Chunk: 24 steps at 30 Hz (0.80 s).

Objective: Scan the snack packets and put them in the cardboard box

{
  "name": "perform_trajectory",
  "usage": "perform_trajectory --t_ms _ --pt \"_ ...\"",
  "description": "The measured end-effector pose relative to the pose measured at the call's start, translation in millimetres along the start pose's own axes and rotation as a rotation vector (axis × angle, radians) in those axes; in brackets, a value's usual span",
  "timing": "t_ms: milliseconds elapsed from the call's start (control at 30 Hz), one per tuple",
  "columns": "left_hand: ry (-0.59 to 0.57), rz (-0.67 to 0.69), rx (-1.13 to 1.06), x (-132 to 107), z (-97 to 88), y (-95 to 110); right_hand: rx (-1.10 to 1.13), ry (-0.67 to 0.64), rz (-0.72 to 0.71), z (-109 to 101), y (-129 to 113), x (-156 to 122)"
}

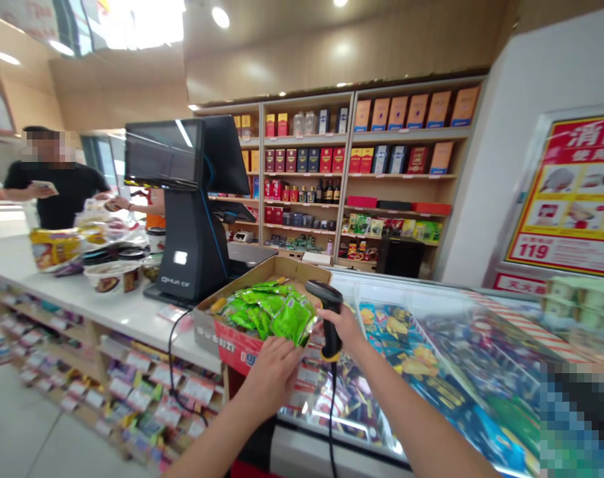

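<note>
In my right hand (342, 325) is a black handheld barcode scanner (329, 318), held with its handle down and its head tilted toward the open cardboard box (220, 335). A cable hangs from the base of the scanner. Several shiny green packets (255, 305) lie heaped in the box. My left hand (279, 362) is at the box's near edge, its curled fingers gripping the lower edge of the front green packet (291, 320). Part of that grip is hidden behind the hand. The scanner head is close to this packet, on its right.
A checkout terminal (187, 219) stands left of the box on the white counter (133, 302). Bagged goods and a noodle packet (56, 249) are farther left, near a person (58, 179). A glass-topped freezer (406, 352) is at right. Stocked shelves (306, 139) line the back.
</note>
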<state>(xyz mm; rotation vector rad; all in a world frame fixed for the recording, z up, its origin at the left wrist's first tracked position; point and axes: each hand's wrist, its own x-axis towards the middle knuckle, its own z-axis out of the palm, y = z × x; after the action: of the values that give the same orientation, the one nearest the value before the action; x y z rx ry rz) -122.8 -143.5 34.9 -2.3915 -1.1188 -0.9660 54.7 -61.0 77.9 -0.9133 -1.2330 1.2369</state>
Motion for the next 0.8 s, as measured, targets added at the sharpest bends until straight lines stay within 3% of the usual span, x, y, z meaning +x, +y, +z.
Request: perform_trajectory --t_ms 100,200,333,400,533,667,800 --pt "0.088 -0.051 -0.01 5 -13.3 -6 -0.062 -0.044 0.012 8 0 9" --pt "0.194 -0.197 0.019 20 -29.2 -21 -0.057 -0.03 -0.003 5 -2 6" --pt "0.08 -0.441 0.21 44 -38.7 -37 -0.072 -0.069 -0.032 -4 -5 0" --pt "0.001 -0.493 0.254 50 -34.2 -38 -0.088 -0.121 -0.031 -6 -3 -2" --pt "-0.044 -0.444 0.214 53 -16.3 -38 -0.156 -0.167 -0.041 -3 10 3" --pt "-0.068 -0.417 0.19 68 -2.2 -50 -0.264 -0.08 -0.118 0 22 25" --pt "-0.111 -0.469 0.152 93 8.2 -72 -0.226 -0.024 -0.12 4 24 53"
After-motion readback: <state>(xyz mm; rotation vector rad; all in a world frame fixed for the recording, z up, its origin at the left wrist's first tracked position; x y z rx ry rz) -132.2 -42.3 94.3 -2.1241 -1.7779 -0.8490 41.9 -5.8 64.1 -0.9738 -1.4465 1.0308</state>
